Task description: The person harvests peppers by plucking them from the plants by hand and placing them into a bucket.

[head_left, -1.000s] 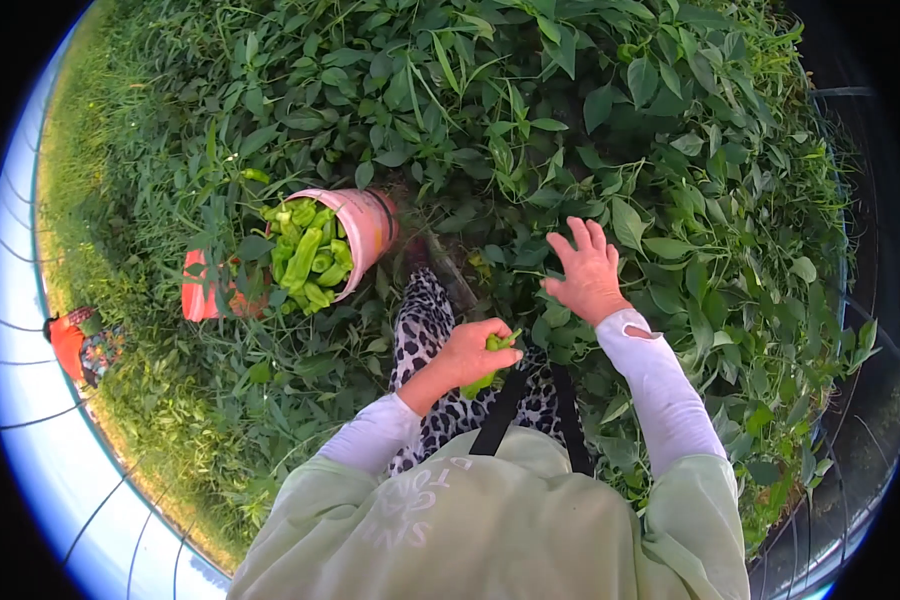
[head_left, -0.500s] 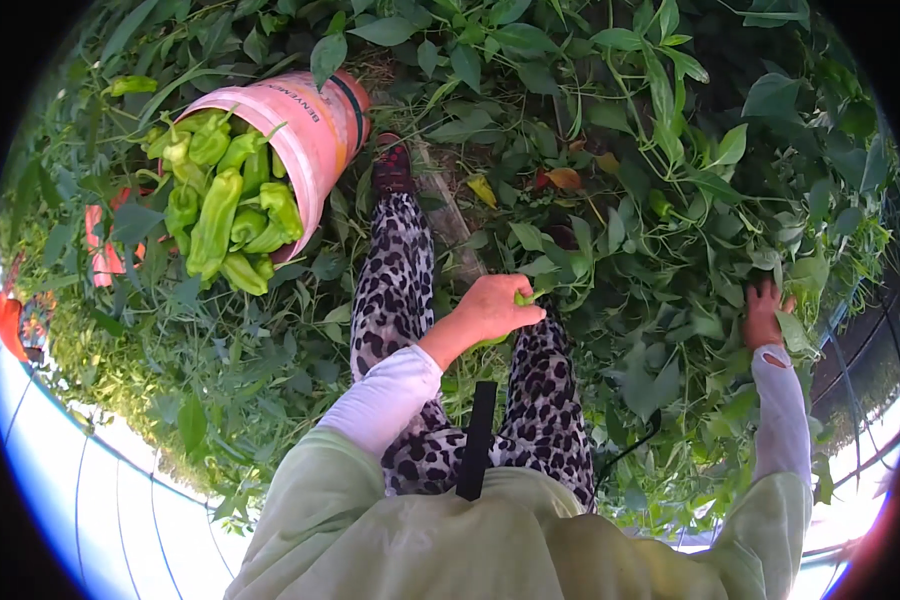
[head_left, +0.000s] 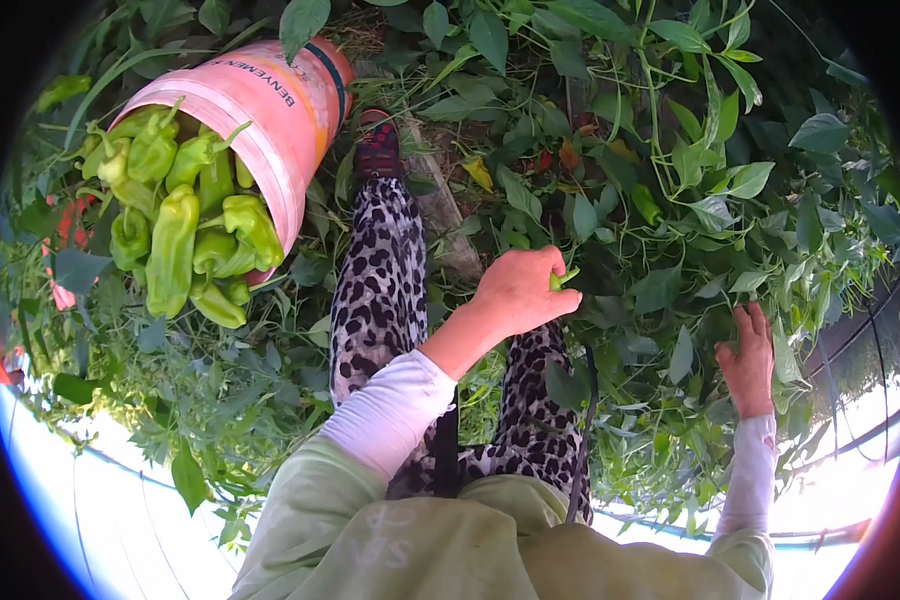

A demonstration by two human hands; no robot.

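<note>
My left hand [head_left: 522, 288] is closed on a green pepper [head_left: 564, 279], whose stem end pokes out between thumb and forefinger; the palm hides most of it. It is held in front of my right knee. Over on the right, my right hand [head_left: 748, 365] reaches into the leaves of the pepper plants [head_left: 660, 290] with its fingers apart, and I see nothing in it. A pink bucket [head_left: 288, 190] lies tipped at the upper left, its mouth toward me, filled with light green peppers [head_left: 173, 250].
Another green pepper [head_left: 646, 205] hangs among the leaves ahead. A narrow board [head_left: 440, 205] lies between the rows, by my left shoe [head_left: 378, 150]. Dark hoses or wires [head_left: 838, 355] run along the right edge. A red-orange object [head_left: 62, 250] shows behind the bucket.
My left hand has shifted a little to the right with the pepper. My right hand has drawn slightly left and nearer to me. The whole view has also shifted somewhat.
</note>
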